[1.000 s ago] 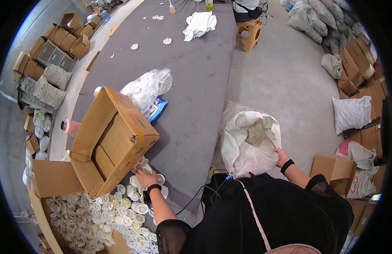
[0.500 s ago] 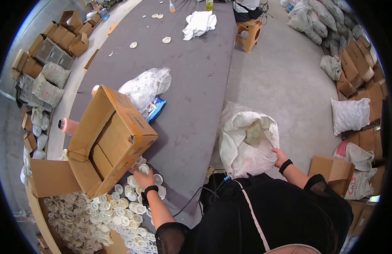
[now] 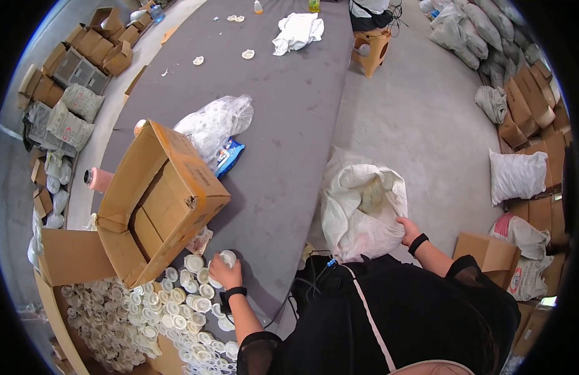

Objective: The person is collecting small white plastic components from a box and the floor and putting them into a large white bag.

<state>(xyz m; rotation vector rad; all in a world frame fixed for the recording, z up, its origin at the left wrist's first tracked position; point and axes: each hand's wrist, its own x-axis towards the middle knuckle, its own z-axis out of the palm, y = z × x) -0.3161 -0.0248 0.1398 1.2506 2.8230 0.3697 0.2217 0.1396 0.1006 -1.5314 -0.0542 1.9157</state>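
At table [image 3: 283, 119] | left hand [image 3: 226, 273] half-curled round disc [image 3: 227, 256] | right hand [image 3: 410, 232] gripping sack [image 3: 342, 215]

Open passage over grey table [image 3: 278, 169], open carton [image 3: 192, 169] blocking left, white sack [image 3: 349, 219] at right, plastic bag [image 3: 215, 124] beyond carton

The floor [image 3: 420, 125] was smooth, grey and concrete-like, forming a broad aisle to the right of a long table [image 3: 283, 112] covered in grey-brown cloth; a tan stool [image 3: 372, 55] stood near the table's far end. A pale grey wall [image 3: 13, 187] bounded the left side, with cardboard cartons [image 3: 117, 59] and stuffed sacks [image 3: 70, 128] piled near it, while on the right grey bags [image 3: 480, 28] were heaped farther off and brown boxes [image 3: 486, 253] nearer. Lighting was even, with soft shadows on the tabletop.
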